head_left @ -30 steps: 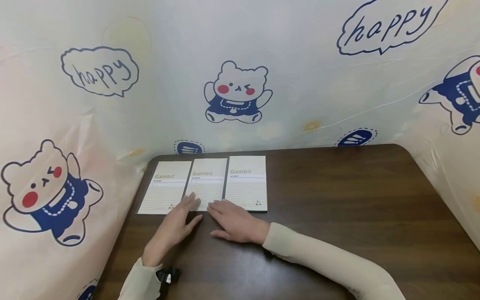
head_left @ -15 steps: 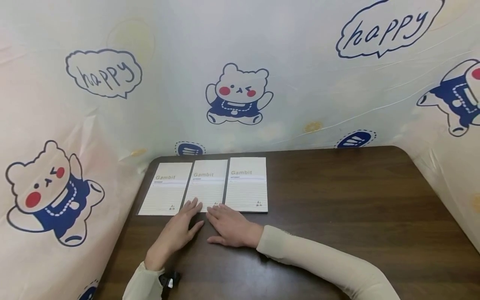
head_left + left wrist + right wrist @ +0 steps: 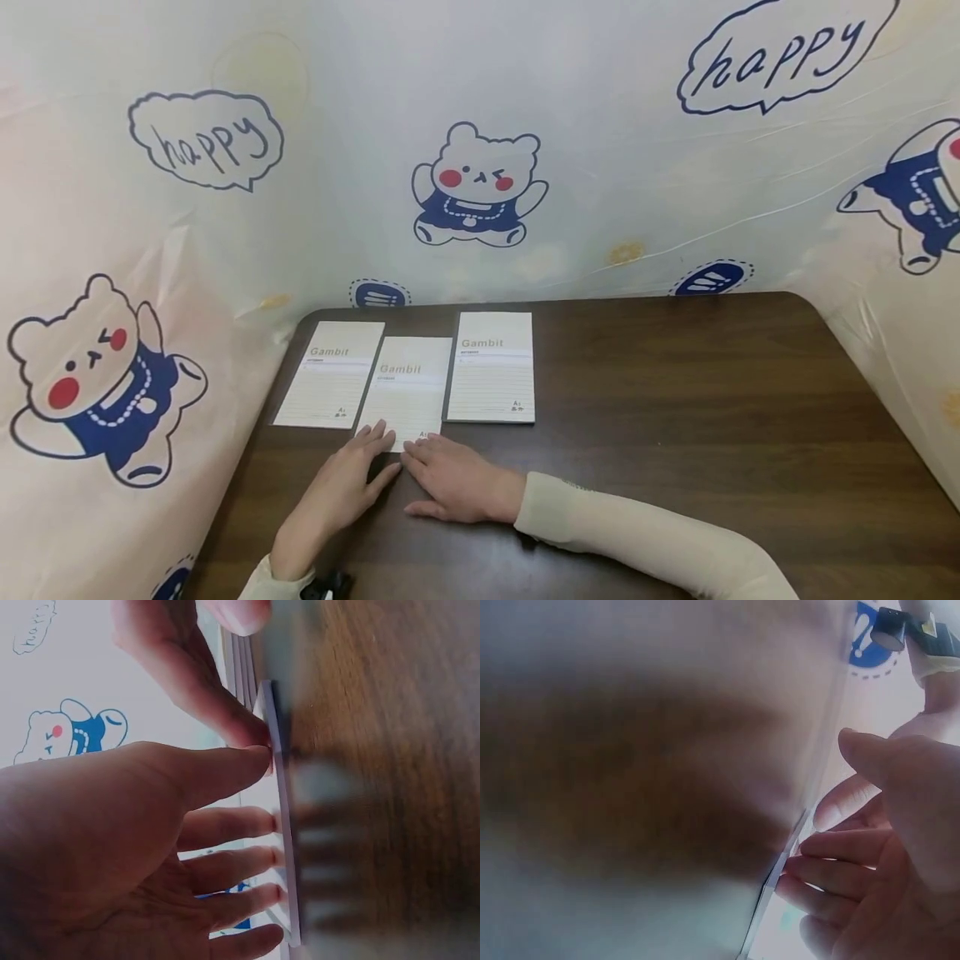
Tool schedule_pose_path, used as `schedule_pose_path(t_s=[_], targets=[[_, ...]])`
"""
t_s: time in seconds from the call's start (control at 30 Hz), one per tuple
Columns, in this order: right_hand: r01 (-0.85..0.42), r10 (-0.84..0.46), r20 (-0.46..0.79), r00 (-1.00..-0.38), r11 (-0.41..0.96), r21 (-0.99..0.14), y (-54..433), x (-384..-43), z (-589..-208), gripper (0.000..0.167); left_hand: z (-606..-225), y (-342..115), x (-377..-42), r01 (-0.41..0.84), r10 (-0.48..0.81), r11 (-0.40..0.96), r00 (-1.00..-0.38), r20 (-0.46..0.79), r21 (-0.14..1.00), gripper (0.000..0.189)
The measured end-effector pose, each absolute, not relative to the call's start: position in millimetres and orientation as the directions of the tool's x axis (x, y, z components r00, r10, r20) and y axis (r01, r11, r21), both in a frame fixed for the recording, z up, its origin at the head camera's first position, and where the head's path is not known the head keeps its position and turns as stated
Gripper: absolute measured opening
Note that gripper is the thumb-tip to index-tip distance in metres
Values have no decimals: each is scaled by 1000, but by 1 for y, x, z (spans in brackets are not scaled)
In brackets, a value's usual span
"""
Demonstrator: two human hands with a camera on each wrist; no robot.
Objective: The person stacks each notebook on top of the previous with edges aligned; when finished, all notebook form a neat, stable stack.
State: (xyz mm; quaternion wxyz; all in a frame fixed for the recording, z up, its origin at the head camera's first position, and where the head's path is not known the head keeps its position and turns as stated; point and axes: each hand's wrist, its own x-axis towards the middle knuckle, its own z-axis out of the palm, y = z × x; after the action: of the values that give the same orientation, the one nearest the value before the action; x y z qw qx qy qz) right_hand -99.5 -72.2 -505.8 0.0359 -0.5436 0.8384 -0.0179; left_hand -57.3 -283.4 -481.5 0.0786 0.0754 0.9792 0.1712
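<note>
Three white lined notebooks with "Gambit" on their covers lie on the dark wooden table. The middle notebook (image 3: 408, 396) sits nearer to the person than the left notebook (image 3: 330, 375) and the right notebook (image 3: 491, 371). On the lower left of the middle notebook rest the fingertips of my left hand (image 3: 337, 492), with the thumb spread toward the right hand. My right hand (image 3: 461, 479) lays its straight fingers on the same notebook's lower right corner. In the left wrist view, several fingertips press flat on its cover (image 3: 262, 784), close to its edge.
The brown table (image 3: 675, 417) extends to the right of the notebooks. A pale cloth (image 3: 600, 167) printed with bears and "happy" bubbles hangs along the table's back and sides. A dark wrist device (image 3: 326, 586) sits at the left cuff.
The middle notebook has slid toward the person, out of line with the other two. Both hands have moved back with it, their fingers on its lower end.
</note>
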Motion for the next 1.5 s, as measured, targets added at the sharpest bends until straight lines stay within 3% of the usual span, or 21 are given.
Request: schedule_pose_path(t_s=[0.17,0.43,0.57,0.67,0.77,1.03,1.23,1.43,1.5], targets=[[-897,-911,-4,-413,408,-171,-67,-97,-505,72,-484,-283,-53,117,166,923,-980,-105,365,52],[-732,-899,1,-438,356,-581,-54,-102,-497,66,-497,-296,-56,72,69,883,-997,23,464,47],[-561,-828,24,-560,358,-747,-45,-99,-495,64,-495,-303,-58,-9,-58,866,-995,84,500,49],[-325,-730,-31,-683,341,-882,-38,-94,-494,60,-492,-309,-58,-103,-169,837,-983,75,537,52],[-95,-649,-110,-752,273,-957,-32,-89,-493,57,-489,-315,-56,-202,-256,802,-966,19,561,55],[225,-570,-264,-778,140,-964,-29,-81,-487,63,-488,-320,-56,-298,-332,744,-942,-57,598,62],[480,-602,-372,-707,-22,-877,-35,-80,-483,74,-489,-319,-58,-323,-346,719,-934,-86,616,57],[610,-607,-414,-679,-151,-778,-41,-77,-478,82,-491,-321,-59,-329,-337,667,-934,-123,668,54],[646,-585,-433,-686,-216,-732,-41,-77,-479,73,-492,-321,-60,-346,-346,629,-927,-147,696,52]])
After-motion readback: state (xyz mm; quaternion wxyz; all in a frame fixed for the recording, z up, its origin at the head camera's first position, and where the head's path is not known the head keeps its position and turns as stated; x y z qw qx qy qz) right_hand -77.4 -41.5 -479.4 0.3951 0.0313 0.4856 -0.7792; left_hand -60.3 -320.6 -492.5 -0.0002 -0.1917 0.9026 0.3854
